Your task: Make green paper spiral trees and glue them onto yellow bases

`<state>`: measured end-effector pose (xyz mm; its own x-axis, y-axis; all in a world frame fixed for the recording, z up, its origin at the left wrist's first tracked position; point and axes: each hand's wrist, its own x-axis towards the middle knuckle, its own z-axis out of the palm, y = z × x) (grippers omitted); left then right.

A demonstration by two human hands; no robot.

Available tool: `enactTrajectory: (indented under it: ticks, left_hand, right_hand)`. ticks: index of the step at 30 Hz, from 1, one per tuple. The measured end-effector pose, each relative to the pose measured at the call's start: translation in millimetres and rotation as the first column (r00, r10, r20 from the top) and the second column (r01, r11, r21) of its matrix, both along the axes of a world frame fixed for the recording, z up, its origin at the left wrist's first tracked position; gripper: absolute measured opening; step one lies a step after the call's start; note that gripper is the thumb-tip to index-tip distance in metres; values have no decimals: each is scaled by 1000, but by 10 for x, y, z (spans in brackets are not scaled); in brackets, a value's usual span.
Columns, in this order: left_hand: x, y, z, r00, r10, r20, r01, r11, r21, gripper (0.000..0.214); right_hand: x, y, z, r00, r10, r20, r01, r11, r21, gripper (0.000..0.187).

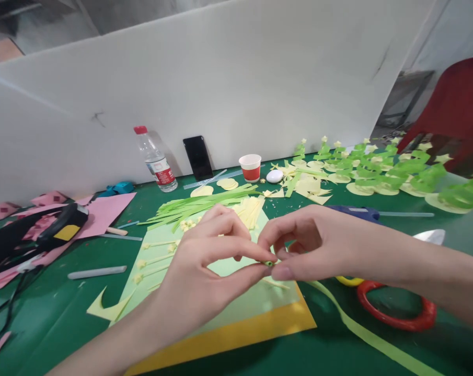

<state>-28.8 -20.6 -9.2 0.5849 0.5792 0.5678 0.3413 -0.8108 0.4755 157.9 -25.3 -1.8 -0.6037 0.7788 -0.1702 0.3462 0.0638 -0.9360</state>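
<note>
Both my hands meet above the sheets, pinching the small rolled end (pixel 268 263) of a light green paper strip. My left hand (pixel 215 261) grips the roll between thumb and forefinger. From the other side, my right hand (pixel 318 243) closes its thumb and fingertips at the same roll. The strip's loose tail (pixel 364 337) runs under my right hand toward the lower right. Beneath lies a pale green sheet (pixel 236 308) over a yellow sheet (pixel 220 342). Thin sticks with small yellow paper stars (pixel 142 262) rest on it, partly hidden by my left hand.
Scissors with a red handle (pixel 396 313) lie under my right forearm. Green strips (pixel 197 206), a paper cup (pixel 250 168), a phone (pixel 198 157) and a bottle (pixel 158 164) are behind. Several green spiral paper pieces (pixel 385 167) stand right; pink paper (pixel 106 211) and a glue stick (pixel 97 272) lie left.
</note>
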Motion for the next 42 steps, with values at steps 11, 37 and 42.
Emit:
enactTrajectory:
  ticks: [11, 37, 42]
  left_hand:
    - [34, 1, -59, 998, 43, 36, -36, 986, -166, 22]
    - [22, 10, -24, 999, -8, -41, 4, 995, -102, 10]
    - [-19, 37, -33, 989, -120, -83, 111, 988, -110, 19]
  right_hand:
    - [-65, -18, -37, 999, -11, -53, 11, 1000, -5, 19]
    - [-14, 0, -7, 999, -27, 27, 24, 997, 80, 13]
    - [14, 10, 7, 996, -17, 85, 16, 1000, 11, 18]
